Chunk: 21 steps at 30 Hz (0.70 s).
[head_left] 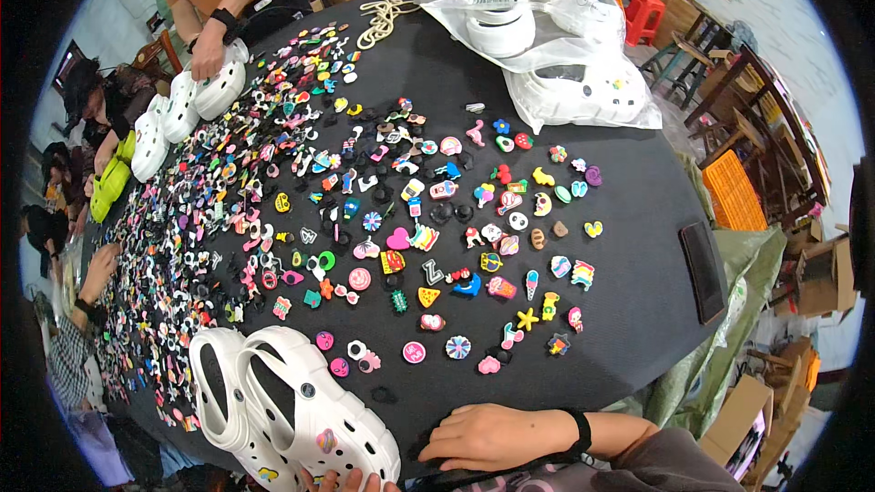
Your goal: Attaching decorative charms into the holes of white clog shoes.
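A pair of white clogs stands at the table's near edge: a left clog and a right clog, with a few charms in their toes. My left hand shows only its fingers at the lower edge, curled on the right clog's toe; the rest is cut off. Right of the clogs, my right hand rests on the black table, fingers stretched out and holding nothing. Ahead of it lie a pink heart charm, a pink round charm and a striped round charm.
A dense heap of shoe charms covers the table's left half. White clogs in clear plastic bags sit at the back right. A black phone lies by the right edge. Co-workers handle white clogs and green clogs along the left.
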Available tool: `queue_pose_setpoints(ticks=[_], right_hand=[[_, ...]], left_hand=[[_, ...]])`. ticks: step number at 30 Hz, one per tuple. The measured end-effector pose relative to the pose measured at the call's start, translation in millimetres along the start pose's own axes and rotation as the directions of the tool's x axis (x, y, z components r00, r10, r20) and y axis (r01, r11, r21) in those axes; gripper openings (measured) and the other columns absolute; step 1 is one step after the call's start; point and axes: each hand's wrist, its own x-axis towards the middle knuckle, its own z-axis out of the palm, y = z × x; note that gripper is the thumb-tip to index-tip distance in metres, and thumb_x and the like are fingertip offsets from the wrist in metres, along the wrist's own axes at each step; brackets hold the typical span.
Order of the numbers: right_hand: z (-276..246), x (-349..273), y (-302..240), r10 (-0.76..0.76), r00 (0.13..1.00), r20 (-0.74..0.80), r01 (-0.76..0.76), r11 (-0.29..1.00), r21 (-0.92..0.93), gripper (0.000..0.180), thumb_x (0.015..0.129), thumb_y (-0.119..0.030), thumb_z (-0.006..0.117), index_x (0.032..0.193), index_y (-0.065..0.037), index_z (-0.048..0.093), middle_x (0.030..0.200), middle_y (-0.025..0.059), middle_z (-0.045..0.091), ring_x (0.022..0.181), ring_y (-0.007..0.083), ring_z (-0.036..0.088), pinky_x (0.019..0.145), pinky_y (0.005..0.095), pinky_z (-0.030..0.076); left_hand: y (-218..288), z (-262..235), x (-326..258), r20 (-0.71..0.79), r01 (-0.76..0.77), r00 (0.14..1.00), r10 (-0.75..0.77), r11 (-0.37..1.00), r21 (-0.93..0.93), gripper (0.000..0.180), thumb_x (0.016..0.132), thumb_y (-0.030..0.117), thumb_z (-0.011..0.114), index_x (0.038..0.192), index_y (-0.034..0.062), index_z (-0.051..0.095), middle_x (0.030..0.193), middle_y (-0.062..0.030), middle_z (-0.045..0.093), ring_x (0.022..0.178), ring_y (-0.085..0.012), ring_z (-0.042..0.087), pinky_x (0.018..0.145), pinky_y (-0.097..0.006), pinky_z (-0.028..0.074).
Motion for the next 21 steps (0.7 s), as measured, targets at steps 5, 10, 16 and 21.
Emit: queue_pose_setpoints(ticks=[5,10,16,21], right_hand=[[0,0,-1,0.014,1.0,0.022,-0.013,0.999,-0.034,0.024,0.089,-0.02,0.061,0.108,-0.005,0.058,0.092,0.0103,0.058,0.088,0.0296,0.06,0.079,0.0405,0.046],[0,0,1,0.01,0.999,0.031,-0.009,0.999,-0.043,0.025,0.09,-0.02,0.059,0.111,-0.006,0.057,0.09,0.0098,0.058,0.087,0.0282,0.059,0.079,0.0388,0.047],[0,0,0,0.005,1.0,0.029,-0.004,0.999,-0.049,0.025,0.092,-0.02,0.058,0.113,-0.006,0.057,0.09,0.0097,0.057,0.086,0.0275,0.059,0.079,0.0379,0.047],[-1,1,-2,0.008,1.0,0.01,-0.008,0.999,-0.049,0.025,0.091,-0.019,0.059,0.113,-0.006,0.057,0.09,0.0094,0.058,0.086,0.0281,0.06,0.079,0.0379,0.048]], left_hand=[[1,-3,9,0.013,-0.055,0.998,0.055,0.998,-0.012,0.019,0.087,0.021,0.063,0.097,0.0052,0.067,0.11,-0.0135,0.062,0.112,-0.0374,0.054,0.097,-0.052,0.042],[1,-1,3,0.029,-0.021,0.999,0.021,1.0,0.011,0.018,0.087,0.022,0.063,0.096,0.0058,0.067,0.108,-0.0131,0.062,0.112,-0.0375,0.053,0.097,-0.052,0.041],[1,-1,-2,0.012,0.017,1.0,-0.017,1.0,0.006,0.019,0.088,0.023,0.063,0.095,0.0065,0.067,0.106,-0.0114,0.063,0.111,-0.0363,0.054,0.096,-0.052,0.041],[1,0,1,0.001,0.028,1.0,-0.028,1.0,-0.011,0.018,0.088,0.024,0.064,0.093,0.0075,0.067,0.105,-0.0106,0.064,0.111,-0.0351,0.055,0.099,-0.053,0.039]])
